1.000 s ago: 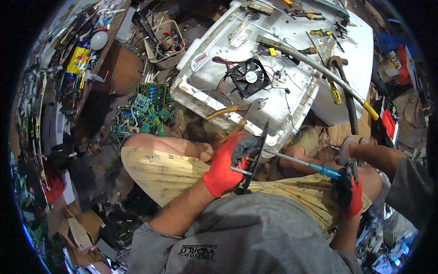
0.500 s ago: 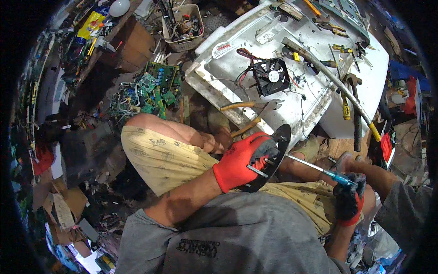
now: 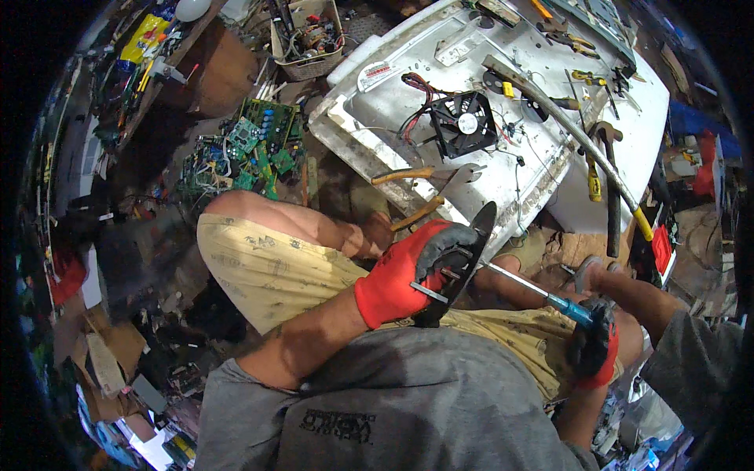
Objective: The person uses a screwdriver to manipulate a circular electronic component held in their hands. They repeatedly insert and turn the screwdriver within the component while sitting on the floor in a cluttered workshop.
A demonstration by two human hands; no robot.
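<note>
A dark, thin disc-like part (image 3: 481,239) with metal posts on its near side is tilted on edge above my lap. My left hand (image 3: 408,271), in a red and black glove, is closed round it. In my right hand (image 3: 594,345), also gloved, is a screwdriver (image 3: 569,308) with a blue see-through handle. Its long shaft points left, and the tip meets or sits just behind the disc's far face; I cannot tell which. Just beyond my left hand, orange-handled cutters (image 3: 420,195) rest against the edge of a white panel (image 3: 385,118).
On the panel lie a black fan (image 3: 463,124) with wires, a long metal bar (image 3: 565,125), a hammer (image 3: 611,188), pliers (image 3: 572,41) and several small tools. Green circuit boards (image 3: 263,141) are heaped at left, below a basket of parts (image 3: 310,67). Another person's sleeve (image 3: 699,361) is at right.
The disc has turned slightly more edge-on in my left hand. My right hand and the screwdriver have shifted a little left. The whole view has also moved slightly.
</note>
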